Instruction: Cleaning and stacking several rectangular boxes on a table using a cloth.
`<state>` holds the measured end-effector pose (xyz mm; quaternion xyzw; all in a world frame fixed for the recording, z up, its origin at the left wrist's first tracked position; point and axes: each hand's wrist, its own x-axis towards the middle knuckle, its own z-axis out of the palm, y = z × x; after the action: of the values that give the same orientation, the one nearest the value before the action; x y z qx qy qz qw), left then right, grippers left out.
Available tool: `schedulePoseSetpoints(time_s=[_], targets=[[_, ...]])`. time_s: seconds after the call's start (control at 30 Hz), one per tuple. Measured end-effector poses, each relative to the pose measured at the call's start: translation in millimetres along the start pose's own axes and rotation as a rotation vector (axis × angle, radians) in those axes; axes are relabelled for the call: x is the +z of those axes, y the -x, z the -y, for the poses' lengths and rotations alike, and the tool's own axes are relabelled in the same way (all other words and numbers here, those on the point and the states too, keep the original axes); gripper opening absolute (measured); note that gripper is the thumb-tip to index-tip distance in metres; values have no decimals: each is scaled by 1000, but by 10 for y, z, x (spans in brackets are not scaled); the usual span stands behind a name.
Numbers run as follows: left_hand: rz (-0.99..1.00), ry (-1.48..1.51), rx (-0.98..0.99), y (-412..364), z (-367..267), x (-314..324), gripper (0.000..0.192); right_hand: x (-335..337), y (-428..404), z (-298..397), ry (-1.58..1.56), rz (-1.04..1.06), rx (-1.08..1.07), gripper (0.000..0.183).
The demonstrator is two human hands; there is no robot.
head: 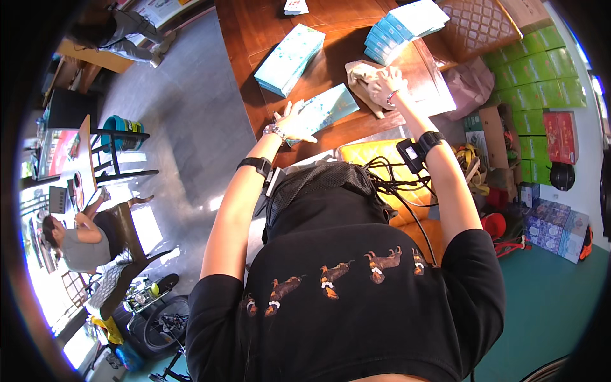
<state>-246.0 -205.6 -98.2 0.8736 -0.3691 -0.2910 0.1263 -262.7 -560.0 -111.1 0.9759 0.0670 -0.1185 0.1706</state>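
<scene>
My left hand (pixel 292 124) lies spread, palm down, at the near left end of a flat blue patterned box or pack (pixel 329 109) on the wooden table (pixel 248 45). My right hand (pixel 387 86) rests on a crumpled beige cloth (pixel 363 81), its fingers at the cloth; whether they pinch it cannot be told. Beyond my left hand stands a taller light-blue floral box (pixel 291 57). Past the cloth, several blue packs (pixel 387 40) are fanned out beside a larger pale one.
A brown quilted chair (pixel 479 24) stands at the table's far right, with a pink bag (pixel 470 88) below it. An orange chair seat (pixel 415 191) and black cables (pixel 396 179) are close to my waist. Green boxes (pixel 534 62) line the right wall. A seated person (pixel 83 238) is at left.
</scene>
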Motion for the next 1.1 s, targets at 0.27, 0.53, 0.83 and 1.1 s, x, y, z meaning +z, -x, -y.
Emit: schedulePoseSetpoints(time_s=[0.27,0.53,0.83,1.1], targets=[[84,-165,-80,26,-175,-155,114,-667,438,402,-522,-173,-278,79],[98,669,474,190,-309,-972,72,-1268,792,229,-519,-188,-460,79],[259,1327,413,596,-301,-1088,64,-2100,1152,21,-1426,-319,-258,57],[-67,1425,303,559,-181,-1110,58,-2866,1639,-705,-1278,-1201,226,36]])
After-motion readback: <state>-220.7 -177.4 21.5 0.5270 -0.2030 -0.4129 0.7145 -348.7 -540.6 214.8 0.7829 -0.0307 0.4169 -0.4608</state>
